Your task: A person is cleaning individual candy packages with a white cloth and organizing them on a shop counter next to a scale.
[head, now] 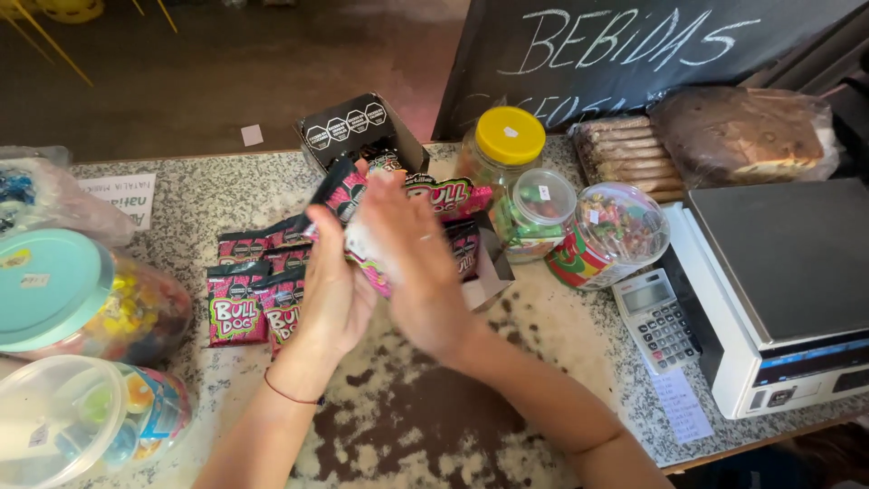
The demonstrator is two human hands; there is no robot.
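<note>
Both hands meet over the middle of a speckled stone tabletop (561,335). The left hand (330,281) is closed round a bunch of pink-and-black candy packets (348,195), fingers curled behind them, a thin red cord at its wrist. The right hand (412,263) lies flat against the front of the same bunch, fingers extended and slightly blurred; whether it grips the bunch cannot be told.

The held packets stand above the tabletop, just in front of an open black carton (355,127). More packets (240,303) of the same kind lie flat on the tabletop to the left of the hands, overlapping in rows. A further strip of them (453,195) rests behind the right hand, over a small white box (489,272).

To the right stand three clear jars: one with a yellow lid (510,136), one with a clear lid (541,197), and a tilted jar of mixed sweets (615,231). Beside them lie a calculator (659,319) and a white scale (778,290). At the left edge are two tubs of sweets, one with a teal lid (50,285), one with a clear lid (63,417).
</note>
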